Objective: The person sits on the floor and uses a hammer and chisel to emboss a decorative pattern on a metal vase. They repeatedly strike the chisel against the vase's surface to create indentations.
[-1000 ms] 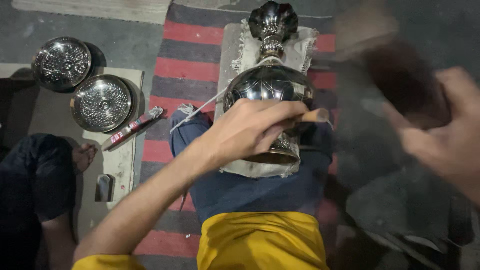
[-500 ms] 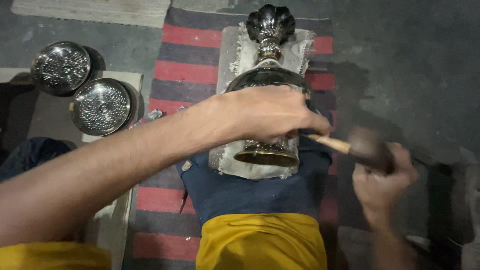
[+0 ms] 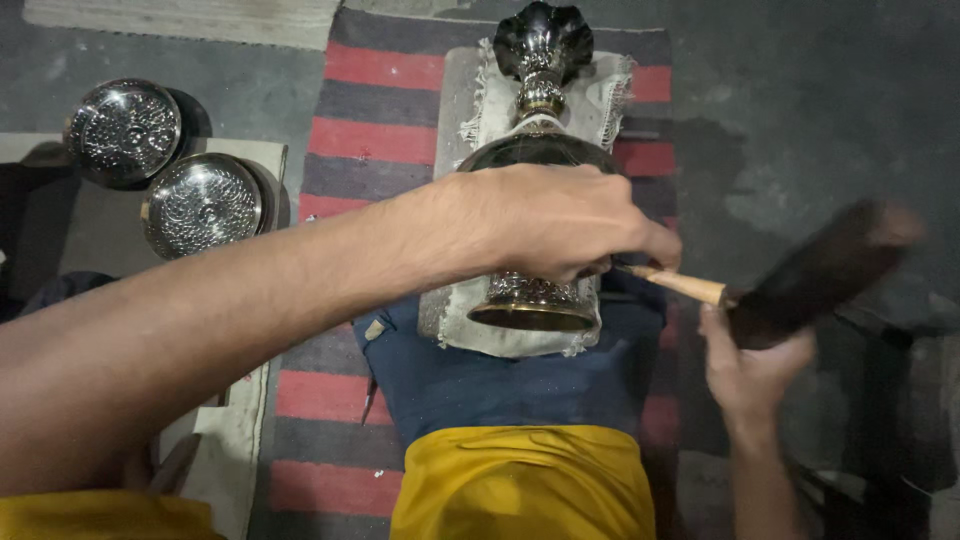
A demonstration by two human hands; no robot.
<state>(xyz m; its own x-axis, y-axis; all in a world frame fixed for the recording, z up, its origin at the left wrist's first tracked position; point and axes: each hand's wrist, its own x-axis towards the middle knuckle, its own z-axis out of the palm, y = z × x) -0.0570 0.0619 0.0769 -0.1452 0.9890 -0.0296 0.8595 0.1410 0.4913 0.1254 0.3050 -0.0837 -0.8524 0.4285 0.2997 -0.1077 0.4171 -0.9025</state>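
A dark shiny metal vessel (image 3: 545, 150) with a scalloped mouth, brass collar and embossed foot lies on a frayed white cloth (image 3: 470, 320) across my blue-clad leg. My left hand (image 3: 560, 225) rests over the vessel's round body. Its fingers are closed on a thin tool with a pale wooden end (image 3: 685, 286) that sticks out to the right. My right hand (image 3: 750, 370), lower right, grips a dark mallet (image 3: 820, 270), which is blurred by motion. The mallet's head sits at the tool's wooden end.
Two embossed silver bowls (image 3: 122, 130) (image 3: 203, 203) lie at the left on a pale mat. A red and grey striped rug (image 3: 370, 140) is under the vessel, with grey concrete floor (image 3: 800, 110) to the right. Yellow cloth (image 3: 520, 480) covers my lap.
My right hand has swung the mallet down from close to the camera to the lower right, by the tool's end. My left arm now reaches further across the vessel.
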